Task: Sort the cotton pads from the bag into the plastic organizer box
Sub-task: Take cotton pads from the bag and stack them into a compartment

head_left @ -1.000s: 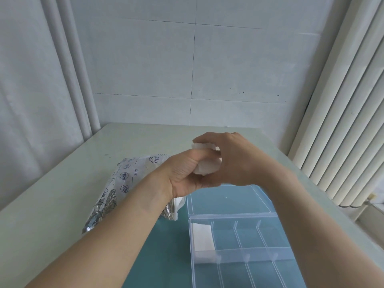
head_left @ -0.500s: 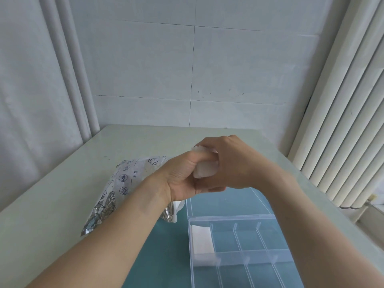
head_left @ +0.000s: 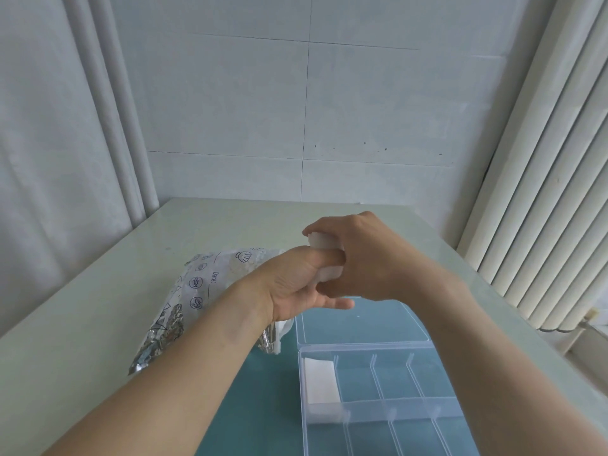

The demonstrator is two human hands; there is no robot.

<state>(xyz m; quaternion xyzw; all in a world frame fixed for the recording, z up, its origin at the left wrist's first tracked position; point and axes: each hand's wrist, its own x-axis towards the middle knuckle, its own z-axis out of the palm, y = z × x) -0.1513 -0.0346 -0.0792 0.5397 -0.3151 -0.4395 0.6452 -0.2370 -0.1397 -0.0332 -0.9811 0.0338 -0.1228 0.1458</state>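
Since a second ago my hands have hardly moved, so separating is not finished. My left hand (head_left: 296, 284) and right hand (head_left: 365, 258) both pinch the stack of cotton pads (head_left: 324, 258) above the bench (head_left: 98, 291). One pad (head_left: 320, 383) lies in the organizer box (head_left: 378, 403); the bag (head_left: 197, 291) lies to the left.

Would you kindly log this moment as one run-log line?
left hand: grips cotton pads | right hand: grips same | organizer box: open, pads in far-left compartment | bag: on table
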